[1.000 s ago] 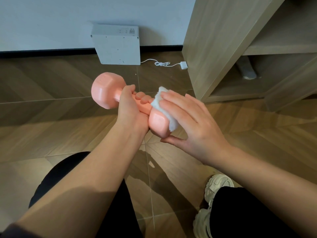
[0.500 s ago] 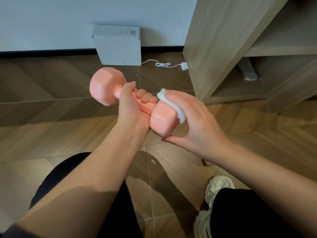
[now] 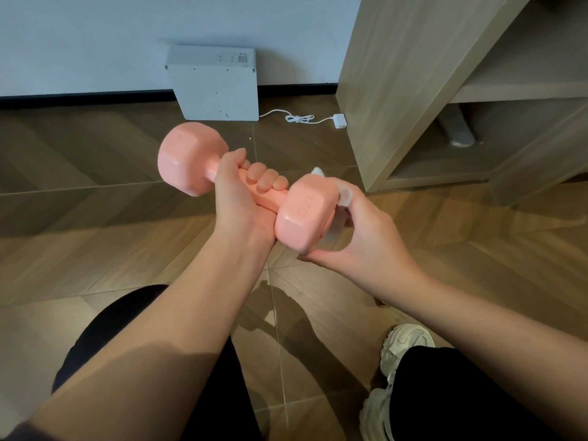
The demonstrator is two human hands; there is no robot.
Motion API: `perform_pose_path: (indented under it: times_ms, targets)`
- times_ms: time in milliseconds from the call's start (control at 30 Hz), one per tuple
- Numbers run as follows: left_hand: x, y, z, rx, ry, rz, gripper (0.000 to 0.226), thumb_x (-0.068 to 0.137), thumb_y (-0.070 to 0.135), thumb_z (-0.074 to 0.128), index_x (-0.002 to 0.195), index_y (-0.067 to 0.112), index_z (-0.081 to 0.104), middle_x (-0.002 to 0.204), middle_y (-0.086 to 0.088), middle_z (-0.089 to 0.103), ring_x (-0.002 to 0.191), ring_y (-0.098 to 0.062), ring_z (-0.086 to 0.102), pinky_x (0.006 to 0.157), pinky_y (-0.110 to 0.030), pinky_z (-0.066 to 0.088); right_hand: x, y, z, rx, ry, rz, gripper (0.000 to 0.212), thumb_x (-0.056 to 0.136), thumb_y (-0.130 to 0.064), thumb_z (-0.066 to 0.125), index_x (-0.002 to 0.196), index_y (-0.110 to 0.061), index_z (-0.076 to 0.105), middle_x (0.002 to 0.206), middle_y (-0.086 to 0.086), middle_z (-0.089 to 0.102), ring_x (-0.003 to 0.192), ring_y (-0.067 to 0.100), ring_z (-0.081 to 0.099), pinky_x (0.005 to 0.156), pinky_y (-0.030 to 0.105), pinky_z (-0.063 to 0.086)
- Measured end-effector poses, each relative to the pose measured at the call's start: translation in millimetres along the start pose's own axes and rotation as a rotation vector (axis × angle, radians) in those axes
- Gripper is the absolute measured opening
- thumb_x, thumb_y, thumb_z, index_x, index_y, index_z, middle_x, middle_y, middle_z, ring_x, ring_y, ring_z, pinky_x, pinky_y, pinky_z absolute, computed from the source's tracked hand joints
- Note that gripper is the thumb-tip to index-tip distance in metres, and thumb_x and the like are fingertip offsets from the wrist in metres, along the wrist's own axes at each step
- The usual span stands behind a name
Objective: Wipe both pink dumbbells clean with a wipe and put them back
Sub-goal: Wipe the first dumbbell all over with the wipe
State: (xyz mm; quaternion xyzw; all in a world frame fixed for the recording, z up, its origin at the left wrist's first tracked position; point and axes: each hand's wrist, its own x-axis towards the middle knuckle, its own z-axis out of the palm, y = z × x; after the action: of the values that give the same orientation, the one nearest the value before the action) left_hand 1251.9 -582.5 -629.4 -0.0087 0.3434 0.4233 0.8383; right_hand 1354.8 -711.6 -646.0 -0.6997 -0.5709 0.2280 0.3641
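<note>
Nearest, along the bottom of the frame, lay the person's black-trousered legs (image 3: 461, 396), with a white sneaker (image 3: 404, 345) at the lower right on the wooden floor (image 3: 95, 249). Both bare forearms reached up from the lower corners toward the middle of the frame.

At centre, the left hand (image 3: 237, 195) gripped the handle of a pink dumbbell (image 3: 305, 214), its fingers (image 3: 267, 178) wrapped closed round the bar and its thumb pointing up toward the far head. The dumbbell was held off the floor, tilted, one head at the upper left and the nearer head at the lower right. The right hand (image 3: 366, 246) cupped that nearer head from the right side, thumb under its lower corner, fingers curled round it and pressing a white wipe (image 3: 345, 195) against it. The wipe was blurred, with only a strip and a small tip showing above the head.

Farther up, a white box (image 3: 216, 87) stood on the floor against the pale wall (image 3: 79, 43), a white cable (image 3: 296, 117) running right from it to a small adapter (image 3: 339, 120). A wooden shelf unit (image 3: 397, 74) filled the upper right.
</note>
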Motion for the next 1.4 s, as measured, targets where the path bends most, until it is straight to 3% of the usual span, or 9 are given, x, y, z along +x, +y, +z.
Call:
perform_pose_path:
  times_ms: [267, 400, 467, 567, 667, 767, 967, 1200, 1400]
  targets:
    - [-3.3, -2.2, 1.8, 0.003, 0.030, -0.027, 0.030, 0.090, 0.019, 0.059, 0.064, 0.015, 0.044, 0.049, 0.004, 0.042, 0.039, -0.012, 0.041, 0.046, -0.021, 0.044, -0.7, -14.3, 2.3, 0.013, 0.117, -0.046, 0.096, 0.063, -0.036, 0.092, 0.141, -0.027, 0.037, 0.133, -0.020, 0.044, 0.121, -0.011, 0.041, 0.094, 0.002, 0.034]
    - [-1.9, -1.3, 4.4, 0.144, 0.145, -0.087, 0.029, 0.088, 0.031, 0.068, 0.073, 0.011, 0.053, 0.059, -0.001, 0.057, 0.060, -0.018, 0.062, 0.076, -0.034, 0.057, 4.1, -14.5, -3.7, -0.235, 0.164, -0.318, 0.084, 0.071, -0.023, 0.089, 0.140, -0.006, 0.044, 0.141, 0.003, 0.047, 0.133, 0.005, 0.038, 0.107, 0.013, 0.034]
    - [0.0, -1.5, 0.8, 0.246, 0.223, -0.125, 0.027, 0.089, 0.033, 0.066, 0.074, 0.014, 0.053, 0.078, 0.000, 0.059, 0.085, -0.019, 0.058, 0.098, -0.041, 0.049, 3.1, -12.3, -5.1, -0.383, 0.169, -0.461, 0.075, 0.076, -0.021, 0.086, 0.139, -0.005, 0.048, 0.143, 0.011, 0.050, 0.136, 0.020, 0.042, 0.108, 0.030, 0.037]
    - [0.3, -2.2, -4.2, 0.251, 0.278, -0.160, 0.013, 0.091, 0.025, 0.059, 0.086, 0.017, 0.051, 0.095, 0.001, 0.054, 0.094, -0.017, 0.052, 0.105, -0.037, 0.042, -0.4, -8.9, -2.7, -0.495, 0.184, -0.606, 0.053, 0.089, -0.023, 0.075, 0.136, -0.009, 0.053, 0.142, 0.010, 0.054, 0.137, 0.024, 0.044, 0.105, 0.037, 0.038]
    - [-1.2, -1.9, -3.2, 0.214, 0.207, -0.109, 0.024, 0.091, 0.015, 0.051, 0.069, 0.014, 0.041, 0.062, 0.003, 0.046, 0.063, -0.014, 0.049, 0.076, -0.023, 0.049, 0.1, -9.2, -3.2, -0.484, 0.112, -0.454, 0.069, 0.083, -0.039, 0.075, 0.140, -0.013, 0.048, 0.143, 0.005, 0.052, 0.134, 0.016, 0.042, 0.104, 0.029, 0.032]
    - [-5.5, -3.9, -0.1, 0.179, 0.168, -0.070, 0.032, 0.089, 0.010, 0.049, 0.062, 0.017, 0.033, 0.046, 0.004, 0.033, 0.035, -0.011, 0.030, 0.042, -0.016, 0.036, 2.0, -10.3, -4.1, -0.357, -0.018, -0.156, 0.096, 0.067, -0.052, 0.085, 0.145, -0.024, 0.038, 0.144, -0.007, 0.049, 0.129, 0.004, 0.038, 0.101, 0.025, 0.028]
    - [-6.5, 0.8, 0.7, 0.073, 0.125, -0.042, 0.035, 0.091, 0.014, 0.050, 0.061, 0.017, 0.033, 0.045, 0.006, 0.031, 0.033, -0.010, 0.027, 0.039, -0.014, 0.031, 1.8, -7.1, 2.6, -0.219, 0.027, -0.022, 0.092, 0.067, -0.054, 0.086, 0.143, -0.032, 0.037, 0.140, -0.015, 0.049, 0.127, 0.003, 0.047, 0.104, 0.035, 0.045]
    - [-7.8, 3.4, 2.9, 0.000, 0.082, -0.041, 0.040, 0.091, 0.012, 0.048, 0.055, 0.017, 0.031, 0.045, 0.005, 0.029, 0.033, -0.010, 0.028, 0.039, -0.014, 0.035, 1.8, -2.7, 0.5, -0.435, 0.191, -0.575, 0.075, 0.082, -0.020, 0.082, 0.142, -0.009, 0.038, 0.149, 0.009, 0.039, 0.142, 0.022, 0.037, 0.111, 0.034, 0.034]
    - [-5.2, 1.0, 2.3, 0.069, 0.088, -0.037, 0.034, 0.090, 0.013, 0.048, 0.060, 0.017, 0.031, 0.047, 0.005, 0.029, 0.035, -0.010, 0.026, 0.039, -0.016, 0.031, 6.1, -5.6, -2.6, -0.249, 0.013, -0.165, 0.093, 0.069, -0.040, 0.089, 0.145, -0.024, 0.038, 0.144, -0.007, 0.047, 0.131, 0.006, 0.042, 0.107, 0.035, 0.039]
